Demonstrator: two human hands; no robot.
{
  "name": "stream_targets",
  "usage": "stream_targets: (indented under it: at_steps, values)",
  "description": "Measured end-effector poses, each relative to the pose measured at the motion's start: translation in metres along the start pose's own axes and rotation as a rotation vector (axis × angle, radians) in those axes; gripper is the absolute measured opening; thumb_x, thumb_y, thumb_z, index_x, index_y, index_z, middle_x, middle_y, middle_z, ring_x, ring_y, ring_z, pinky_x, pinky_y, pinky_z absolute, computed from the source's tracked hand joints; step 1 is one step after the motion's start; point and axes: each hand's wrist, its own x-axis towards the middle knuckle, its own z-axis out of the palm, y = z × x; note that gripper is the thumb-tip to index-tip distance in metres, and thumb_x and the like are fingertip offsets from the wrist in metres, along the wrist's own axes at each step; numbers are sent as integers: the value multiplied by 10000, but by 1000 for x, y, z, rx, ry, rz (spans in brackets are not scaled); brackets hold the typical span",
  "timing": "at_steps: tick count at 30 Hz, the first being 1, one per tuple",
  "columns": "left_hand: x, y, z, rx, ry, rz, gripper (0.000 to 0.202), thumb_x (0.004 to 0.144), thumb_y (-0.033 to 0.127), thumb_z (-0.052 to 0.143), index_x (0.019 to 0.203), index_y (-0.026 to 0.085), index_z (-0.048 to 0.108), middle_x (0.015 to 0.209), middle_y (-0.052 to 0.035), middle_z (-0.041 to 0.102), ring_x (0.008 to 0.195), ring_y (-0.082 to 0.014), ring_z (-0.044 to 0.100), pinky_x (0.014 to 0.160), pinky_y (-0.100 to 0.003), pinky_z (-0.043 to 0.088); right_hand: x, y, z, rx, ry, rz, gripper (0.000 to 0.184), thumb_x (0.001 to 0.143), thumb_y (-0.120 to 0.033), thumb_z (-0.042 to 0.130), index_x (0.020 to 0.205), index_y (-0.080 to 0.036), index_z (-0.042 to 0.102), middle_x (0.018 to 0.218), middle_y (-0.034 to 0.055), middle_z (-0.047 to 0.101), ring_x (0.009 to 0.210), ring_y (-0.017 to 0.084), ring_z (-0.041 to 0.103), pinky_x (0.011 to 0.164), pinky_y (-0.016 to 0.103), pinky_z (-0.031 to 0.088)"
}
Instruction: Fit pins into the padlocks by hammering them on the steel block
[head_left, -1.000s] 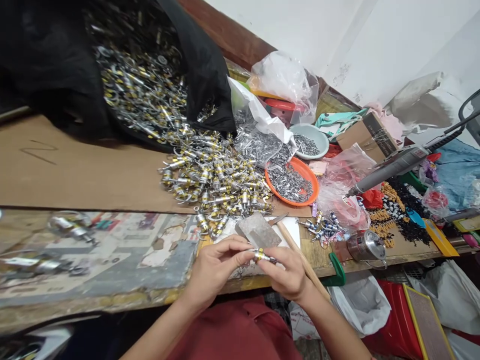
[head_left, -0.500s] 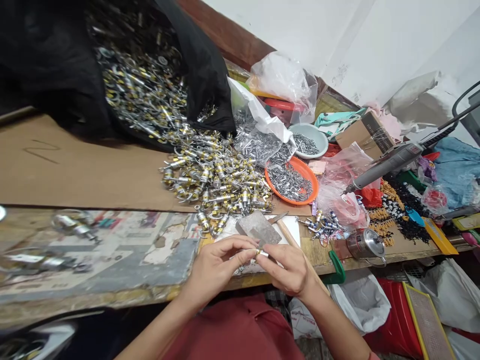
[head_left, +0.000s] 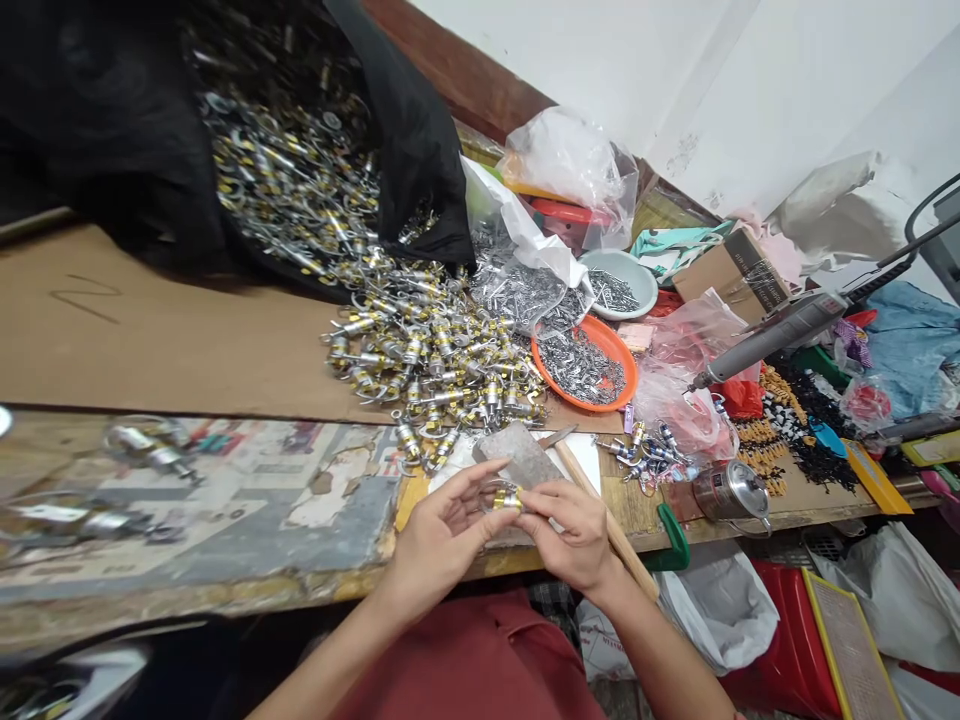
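Note:
A small silver and yellow metal fitting (head_left: 507, 497) with a curved wire-like end is held between my hands, above the bench's front edge. My right hand (head_left: 574, 530) pinches its right end between thumb and fingers. Around its left end is my left hand (head_left: 442, 525), thumb against the underside and the other fingers loosely curled above. Just behind lies a grey metal block (head_left: 519, 455), and a hammer with a wooden handle (head_left: 600, 505) slants past my right hand. A large pile of similar fittings (head_left: 442, 350) spills from a black bag (head_left: 424, 160).
An orange dish (head_left: 634, 375) and a pale bowl (head_left: 651, 290) hold small metal parts. To the right are blue-banded fittings (head_left: 649, 455), a metal cup (head_left: 731, 495), a green clamp-like piece (head_left: 673, 540) and a hanging electric screwdriver (head_left: 772, 335). Two blurred fittings (head_left: 150, 450) show at left.
The left fingers have loosened and lifted from the fitting, so more of its silver and yellow body shows. Both hands stay in nearly the same place.

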Motion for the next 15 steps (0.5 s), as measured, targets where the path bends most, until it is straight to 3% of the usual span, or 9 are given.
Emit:
stream_targets:
  at_steps: [4, 7, 11, 13, 15]
  values:
    - [1, -5, 0, -42, 19, -1, 470, 646, 293, 697, 1090, 172, 600, 859, -42, 670, 860, -194, 633, 773, -322, 555, 3, -5, -4, 84, -103, 80, 146, 813, -240, 608, 895, -203, 723, 775, 62, 692, 680, 159, 647, 601, 257, 540]
    - [1, -7, 0, -132, -7, -54, 516, 642, 294, 703, 1122, 169, 562, 801, -15, 623, 788, -173, 612, 691, -307, 573, 18, 9, -20, 60, -102, 123, 136, 827, -252, 591, 847, -219, 722, 797, 40, 695, 735, 158, 648, 674, 279, 535]
    - [1, -9, 2, -173, 4, -98, 544, 628, 305, 713, 1129, 173, 545, 769, 3, 580, 725, -164, 593, 591, -300, 582, 58, 72, -54, -391, 83, 285, 216, 886, -264, 488, 886, -186, 689, 926, 70, 669, 904, 170, 605, 818, 317, 493]
    - [2, -11, 2, -158, 19, -99, 546, 617, 305, 717, 1120, 175, 551, 753, 7, 574, 737, -169, 595, 588, -293, 579, 80, 111, -68, -466, 63, 351, 250, 904, -267, 453, 946, -135, 661, 988, 109, 637, 949, 185, 583, 849, 343, 474]
    - [2, -13, 2, -139, 33, -101, 541, 607, 304, 719, 1107, 171, 561, 756, 0, 584, 765, -179, 601, 599, -291, 575, 95, 145, -74, -505, -10, 407, 229, 899, -289, 495, 970, -116, 627, 968, 89, 623, 907, 182, 594, 825, 370, 487]
